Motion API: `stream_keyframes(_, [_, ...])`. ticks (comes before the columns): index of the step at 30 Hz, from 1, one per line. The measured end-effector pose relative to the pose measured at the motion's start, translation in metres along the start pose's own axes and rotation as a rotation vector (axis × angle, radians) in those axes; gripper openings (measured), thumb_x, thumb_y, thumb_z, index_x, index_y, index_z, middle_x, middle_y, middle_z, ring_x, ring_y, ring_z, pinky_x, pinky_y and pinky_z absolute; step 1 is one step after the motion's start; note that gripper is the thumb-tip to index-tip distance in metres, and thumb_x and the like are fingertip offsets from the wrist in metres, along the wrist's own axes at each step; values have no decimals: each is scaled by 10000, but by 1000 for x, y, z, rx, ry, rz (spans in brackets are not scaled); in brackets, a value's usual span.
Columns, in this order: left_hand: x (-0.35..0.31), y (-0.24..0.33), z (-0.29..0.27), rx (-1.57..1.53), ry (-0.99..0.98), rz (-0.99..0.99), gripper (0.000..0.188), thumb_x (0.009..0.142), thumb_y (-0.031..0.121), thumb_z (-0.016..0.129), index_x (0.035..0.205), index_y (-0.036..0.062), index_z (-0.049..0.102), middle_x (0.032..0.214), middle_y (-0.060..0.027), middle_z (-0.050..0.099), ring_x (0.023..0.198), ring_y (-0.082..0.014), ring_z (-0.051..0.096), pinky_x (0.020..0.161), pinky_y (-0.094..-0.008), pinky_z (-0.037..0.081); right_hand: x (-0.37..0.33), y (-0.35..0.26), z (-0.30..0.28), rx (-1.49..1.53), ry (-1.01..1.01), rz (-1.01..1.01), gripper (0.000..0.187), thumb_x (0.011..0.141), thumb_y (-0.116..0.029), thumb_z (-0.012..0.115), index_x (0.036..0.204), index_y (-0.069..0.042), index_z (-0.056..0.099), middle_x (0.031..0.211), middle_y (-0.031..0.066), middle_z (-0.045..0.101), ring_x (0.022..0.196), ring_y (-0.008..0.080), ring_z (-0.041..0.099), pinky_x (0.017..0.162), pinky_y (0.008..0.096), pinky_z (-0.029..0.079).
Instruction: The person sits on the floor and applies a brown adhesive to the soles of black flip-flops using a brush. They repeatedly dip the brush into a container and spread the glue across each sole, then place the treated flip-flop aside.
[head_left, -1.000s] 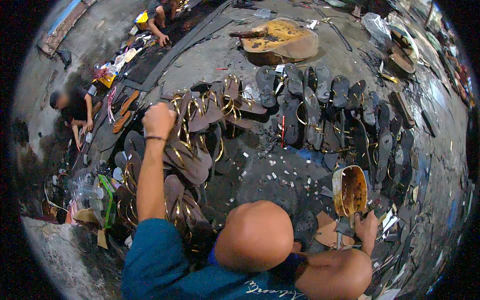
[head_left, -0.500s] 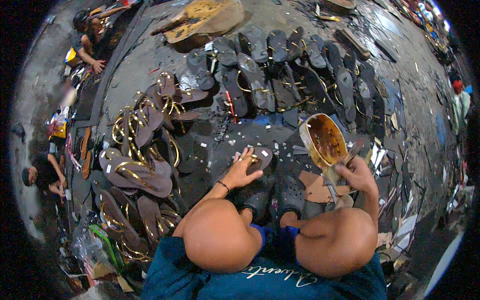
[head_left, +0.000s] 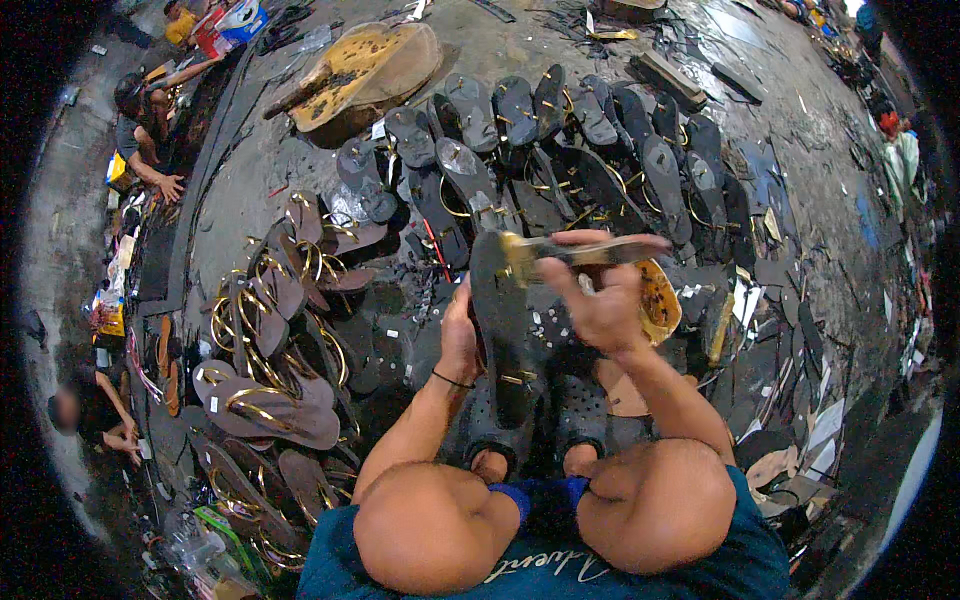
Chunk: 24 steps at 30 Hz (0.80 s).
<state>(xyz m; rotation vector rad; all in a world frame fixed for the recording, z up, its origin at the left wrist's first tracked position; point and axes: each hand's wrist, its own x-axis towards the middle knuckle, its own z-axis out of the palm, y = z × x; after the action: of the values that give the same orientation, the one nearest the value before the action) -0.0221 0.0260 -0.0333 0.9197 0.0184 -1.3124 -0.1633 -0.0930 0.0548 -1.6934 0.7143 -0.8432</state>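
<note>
My left hand [head_left: 460,335] grips a dark sandal [head_left: 500,320] by its left edge. The sandal stands lengthwise in front of my feet, underside toward me, with a short gold strap end showing near its lower part. In my closed right hand [head_left: 610,315] is a brush [head_left: 590,250], blurred by motion. Its yellowish tip touches the upper part of the sandal's underside. Behind that hand, partly hidden, sits a yellowish pot [head_left: 660,300] with brown residue inside.
Brown sandals with gold straps [head_left: 270,400] are heaped at my left. Several dark sandals and soles [head_left: 515,110] lie in an arc ahead. A stained yellow-brown tray-like piece [head_left: 365,75] lies beyond them. Scraps [head_left: 745,300] litter the right. Other people [head_left: 150,140] sit at far left.
My left hand has picked up the sandal from the floor and turned its underside up. My right hand has brought the brush from the pot, leftward, onto the sandal.
</note>
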Motion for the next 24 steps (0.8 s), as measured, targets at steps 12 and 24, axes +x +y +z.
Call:
stream_keyframes(12, [-27,6,50,131,98,199,437,1010,413,420,1198,50,573,1092,-58,644,943,-175,636,845,-324,519,12,0,13,-99,56,-229,190,825,-100,722,981,-30,641,926,123,696,821,277,684,721,363,529])
stream_keyframes(24, [-14,23,21,233,31,369,475,1018,420,357,1170,24,570,1071,-75,645,934,-198,641,840,-359,525,-23,11,35,357,16,239,227,918,-181,649,1101,-50,619,941,7,646,808,115,583,758,261,479])
